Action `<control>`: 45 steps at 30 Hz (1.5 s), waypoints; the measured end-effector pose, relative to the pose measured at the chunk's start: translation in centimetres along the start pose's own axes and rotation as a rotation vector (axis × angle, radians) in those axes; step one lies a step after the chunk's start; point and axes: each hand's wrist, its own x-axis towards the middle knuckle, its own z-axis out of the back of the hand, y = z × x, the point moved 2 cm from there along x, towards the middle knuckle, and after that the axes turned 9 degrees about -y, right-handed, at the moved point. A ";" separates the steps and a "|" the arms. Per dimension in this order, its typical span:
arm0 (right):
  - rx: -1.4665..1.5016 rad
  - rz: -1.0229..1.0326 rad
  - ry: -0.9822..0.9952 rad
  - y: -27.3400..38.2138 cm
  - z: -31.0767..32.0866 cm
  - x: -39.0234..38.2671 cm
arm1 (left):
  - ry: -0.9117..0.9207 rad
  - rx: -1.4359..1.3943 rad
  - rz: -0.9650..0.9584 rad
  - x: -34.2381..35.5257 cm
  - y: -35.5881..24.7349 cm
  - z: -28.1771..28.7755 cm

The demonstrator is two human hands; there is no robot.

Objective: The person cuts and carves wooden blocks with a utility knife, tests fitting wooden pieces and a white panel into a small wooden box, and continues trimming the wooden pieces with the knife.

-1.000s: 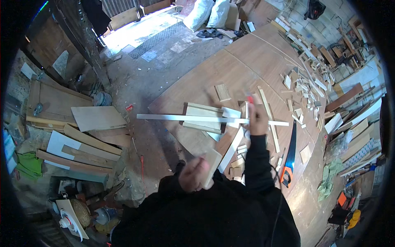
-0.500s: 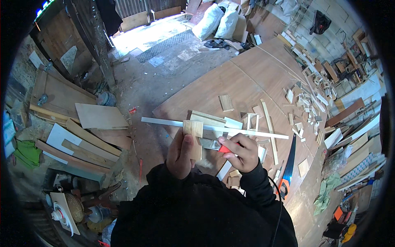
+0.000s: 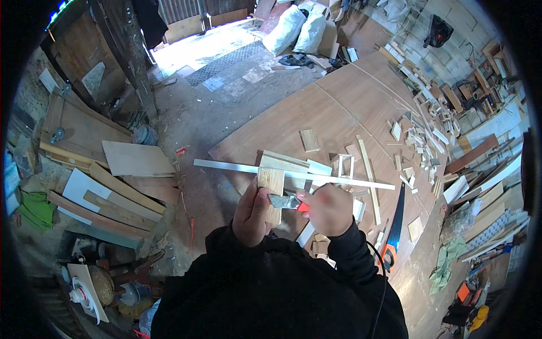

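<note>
My left hand (image 3: 252, 213) grips a small rectangular wooden block (image 3: 271, 179), held upright in front of my chest. In my right hand (image 3: 332, 210), blurred by motion, is a putty knife (image 3: 285, 201) with a red handle and a flat metal blade. That blade lies across the face of the block, close to my left thumb. Beyond both hands a long pale wooden strip (image 3: 361, 182) runs crosswise, partly hidden behind the block. Wooden offcuts (image 3: 285, 162) lie just past it on the brown plywood sheet (image 3: 271, 133).
A handsaw (image 3: 393, 229) with an orange handle lies to the right. Many wood scraps (image 3: 415, 138) are piled at the far right of the sheet. Boards (image 3: 113, 198) are stacked at left, and white sacks (image 3: 293, 31) stand at the back. A black cable hangs by my right arm.
The block has shifted slightly right and down in my left hand. My right hand has turned, and the putty knife's blade has moved left from the block's edge onto its face.
</note>
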 end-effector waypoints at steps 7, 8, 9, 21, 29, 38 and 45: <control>-0.068 -0.021 -0.011 -0.1 -0.6 0.6 | 0.049 -0.215 0.121 0.4 2.3 0.9; -0.075 -0.006 -0.062 -0.3 -0.9 0.7 | 0.062 -0.208 0.133 0.5 2.4 0.9; -0.078 -0.009 -0.065 -0.4 -1.0 0.9 | 0.067 -0.206 0.135 0.5 2.5 0.9; -0.112 -0.059 -0.091 -1.5 -2.7 1.0 | 0.196 -0.397 0.184 1.9 3.1 1.5; -0.170 -0.091 -0.174 -0.9 -2.7 -0.3 | 0.215 -0.211 0.113 2.6 9.3 6.6; -0.078 -0.310 -0.176 1.7 -0.6 -3.5 | 0.739 -0.696 0.415 3.9 5.6 5.5; -0.241 -0.403 -0.482 3.7 2.7 -6.4 | 0.595 -0.587 0.382 -0.3 4.2 1.4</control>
